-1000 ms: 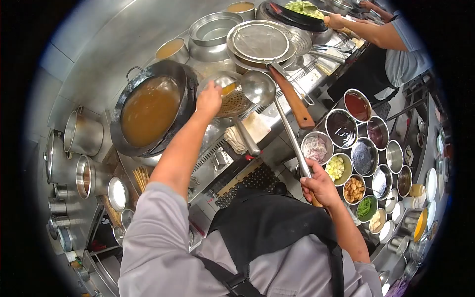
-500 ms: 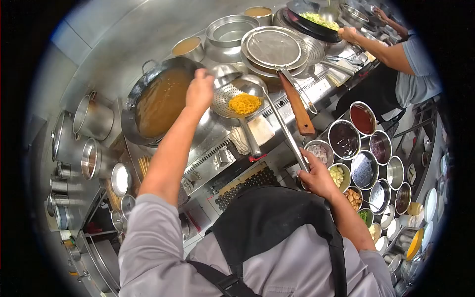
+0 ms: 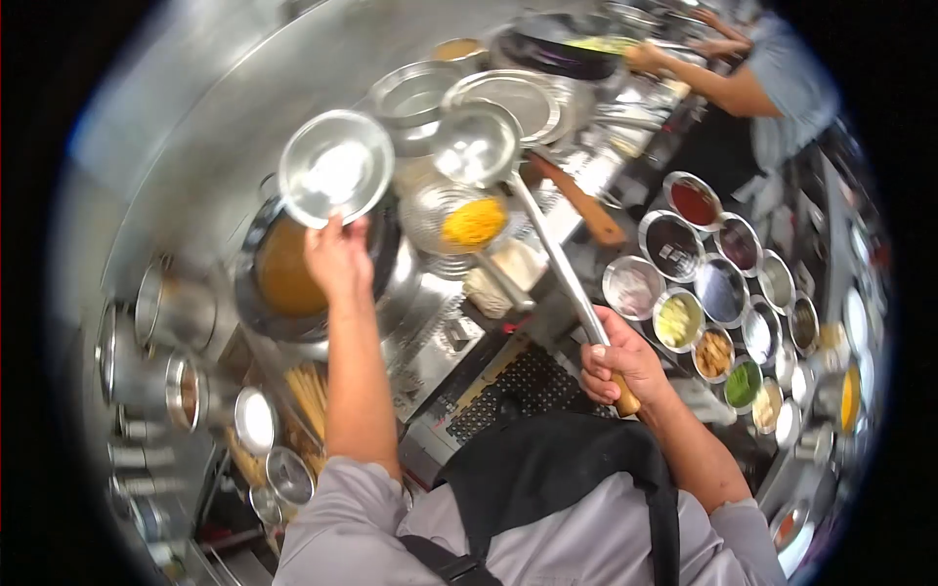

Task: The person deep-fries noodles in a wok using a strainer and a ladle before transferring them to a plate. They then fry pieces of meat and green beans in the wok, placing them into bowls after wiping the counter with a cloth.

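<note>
My left hand (image 3: 339, 259) grips the near rim of a shiny metal bowl (image 3: 337, 168), tilted so its inside faces me, above the far side of a dark wok (image 3: 250, 293) of brown liquid (image 3: 291, 273). No food shows in the bowl. In my right hand (image 3: 625, 361) is the wooden handle end of a long metal ladle (image 3: 476, 144). The ladle's head hangs just beyond a perforated strainer (image 3: 415, 217), where a clump of yellow noodle-like strands (image 3: 474, 225) lies. Fingers of both hands are closed around what they hold.
Several containers of sauces and chopped ingredients, including a red sauce (image 3: 694, 202), stand at right. A wooden-handled sieve (image 3: 508, 98) lies beyond the strainer. Metal pots (image 3: 174, 305) stand at left. At upper right, a co-worker's arm (image 3: 718, 90) reaches to another wok (image 3: 547, 49).
My left hand has carried the bowl from beside the strainer leftward over the wok and turned its inside toward me. The ladle's head has lifted slightly, and my right hand has slid toward its wooden end.
</note>
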Action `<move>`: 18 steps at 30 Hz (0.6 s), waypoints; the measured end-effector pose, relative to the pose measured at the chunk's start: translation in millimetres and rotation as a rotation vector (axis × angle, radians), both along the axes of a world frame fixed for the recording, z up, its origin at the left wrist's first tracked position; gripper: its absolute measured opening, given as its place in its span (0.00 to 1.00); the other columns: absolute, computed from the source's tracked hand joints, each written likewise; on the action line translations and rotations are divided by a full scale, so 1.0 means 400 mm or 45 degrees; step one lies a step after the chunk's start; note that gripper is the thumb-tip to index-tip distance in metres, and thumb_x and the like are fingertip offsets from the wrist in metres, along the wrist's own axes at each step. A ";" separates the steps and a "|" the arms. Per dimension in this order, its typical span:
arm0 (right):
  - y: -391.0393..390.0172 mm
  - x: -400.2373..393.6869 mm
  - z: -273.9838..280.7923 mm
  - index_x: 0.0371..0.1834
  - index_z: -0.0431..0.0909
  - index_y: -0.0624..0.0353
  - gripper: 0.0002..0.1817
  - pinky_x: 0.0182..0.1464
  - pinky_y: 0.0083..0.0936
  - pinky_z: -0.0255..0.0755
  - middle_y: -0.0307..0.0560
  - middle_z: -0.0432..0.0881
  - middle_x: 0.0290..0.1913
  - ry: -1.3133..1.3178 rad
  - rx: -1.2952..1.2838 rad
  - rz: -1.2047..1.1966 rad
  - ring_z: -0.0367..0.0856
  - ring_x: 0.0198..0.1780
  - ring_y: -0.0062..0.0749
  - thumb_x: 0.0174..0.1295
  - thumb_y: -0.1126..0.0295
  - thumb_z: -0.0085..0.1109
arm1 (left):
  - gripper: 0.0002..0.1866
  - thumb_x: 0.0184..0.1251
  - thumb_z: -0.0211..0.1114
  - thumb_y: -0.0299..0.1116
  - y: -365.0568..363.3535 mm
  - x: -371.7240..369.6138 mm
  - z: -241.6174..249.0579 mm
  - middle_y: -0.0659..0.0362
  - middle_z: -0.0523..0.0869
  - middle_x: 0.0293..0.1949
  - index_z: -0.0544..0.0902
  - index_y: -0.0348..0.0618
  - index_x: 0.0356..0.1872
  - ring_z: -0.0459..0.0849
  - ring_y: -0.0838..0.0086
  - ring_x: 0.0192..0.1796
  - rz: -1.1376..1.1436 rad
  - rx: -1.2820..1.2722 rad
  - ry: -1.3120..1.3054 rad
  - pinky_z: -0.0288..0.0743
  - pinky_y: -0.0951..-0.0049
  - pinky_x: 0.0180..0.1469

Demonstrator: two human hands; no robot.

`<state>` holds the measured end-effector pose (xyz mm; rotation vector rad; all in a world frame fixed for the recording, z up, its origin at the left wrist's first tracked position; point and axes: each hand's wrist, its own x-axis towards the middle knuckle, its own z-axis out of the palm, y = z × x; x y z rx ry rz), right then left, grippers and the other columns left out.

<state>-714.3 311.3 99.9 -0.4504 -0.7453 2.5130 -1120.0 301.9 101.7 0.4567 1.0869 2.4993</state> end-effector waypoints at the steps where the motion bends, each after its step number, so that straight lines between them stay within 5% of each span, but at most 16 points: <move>1: -0.018 0.028 0.020 0.75 0.53 0.52 0.32 0.17 0.18 0.59 0.38 0.65 0.22 0.061 0.009 0.007 0.64 0.14 0.19 0.69 0.74 0.52 | 0.07 0.67 0.62 0.21 -0.015 -0.002 -0.016 0.54 0.83 0.41 0.78 0.33 0.44 0.83 0.69 0.39 -0.051 0.024 -0.011 0.83 0.69 0.39; 4: -0.087 0.156 0.083 0.78 0.47 0.53 0.37 0.17 0.17 0.61 0.37 0.65 0.22 0.422 -0.028 0.028 0.65 0.14 0.17 0.69 0.72 0.54 | 0.10 0.65 0.65 0.22 -0.062 0.034 -0.095 0.50 0.84 0.43 0.78 0.31 0.45 0.83 0.67 0.41 -0.272 -0.017 -0.047 0.80 0.71 0.41; 5: -0.117 0.216 0.082 0.78 0.47 0.51 0.37 0.17 0.17 0.62 0.38 0.65 0.22 0.452 0.036 0.026 0.66 0.15 0.17 0.69 0.73 0.54 | 0.10 0.66 0.65 0.23 -0.090 0.102 -0.084 0.50 0.84 0.43 0.77 0.31 0.45 0.82 0.67 0.40 -0.405 -0.117 -0.002 0.77 0.72 0.39; 6: -0.149 0.283 0.063 0.78 0.47 0.54 0.37 0.17 0.18 0.63 0.38 0.65 0.20 0.507 0.107 0.021 0.67 0.15 0.18 0.68 0.73 0.55 | 0.05 0.70 0.63 0.27 -0.101 0.270 -0.030 0.56 0.81 0.36 0.77 0.36 0.39 0.77 0.75 0.35 -0.247 -0.161 -0.038 0.73 0.76 0.35; 9: -0.277 0.467 0.028 0.76 0.51 0.57 0.36 0.17 0.18 0.65 0.37 0.66 0.18 0.395 0.237 -0.102 0.66 0.14 0.20 0.66 0.75 0.57 | 0.03 0.70 0.62 0.26 -0.170 0.592 -0.032 0.60 0.81 0.36 0.76 0.42 0.38 0.78 0.78 0.36 -0.732 -0.395 0.042 0.72 0.80 0.32; 10: -0.327 0.521 0.015 0.76 0.52 0.57 0.36 0.17 0.18 0.65 0.37 0.66 0.18 0.329 0.253 -0.134 0.67 0.14 0.20 0.66 0.75 0.57 | 0.06 0.68 0.61 0.25 -0.135 0.564 -0.217 0.57 0.84 0.42 0.77 0.41 0.43 0.81 0.77 0.36 -1.004 -0.409 0.113 0.73 0.81 0.28; 13: -0.493 0.720 -0.001 0.75 0.54 0.57 0.35 0.15 0.16 0.64 0.36 0.66 0.18 0.416 0.183 -0.329 0.66 0.13 0.17 0.66 0.77 0.56 | 0.06 0.67 0.61 0.23 -0.215 1.067 -0.135 0.62 0.81 0.35 0.76 0.45 0.42 0.79 0.78 0.32 -1.507 -0.642 0.042 0.72 0.79 0.26; 15: -0.598 0.838 -0.004 0.75 0.54 0.55 0.35 0.14 0.14 0.62 0.34 0.65 0.17 0.416 0.123 -0.426 0.65 0.12 0.15 0.65 0.78 0.56 | 0.06 0.68 0.60 0.24 -0.235 1.307 -0.155 0.62 0.80 0.35 0.76 0.42 0.43 0.79 0.76 0.34 -1.982 -0.809 0.313 0.73 0.75 0.29; 18: -0.755 0.992 -0.015 0.75 0.54 0.54 0.35 0.14 0.14 0.62 0.34 0.64 0.17 0.342 0.089 -0.651 0.65 0.12 0.15 0.65 0.77 0.57 | 0.04 0.70 0.60 0.28 -0.269 1.681 -0.198 0.61 0.78 0.35 0.76 0.42 0.42 0.77 0.74 0.36 -2.469 -0.633 0.359 0.75 0.69 0.38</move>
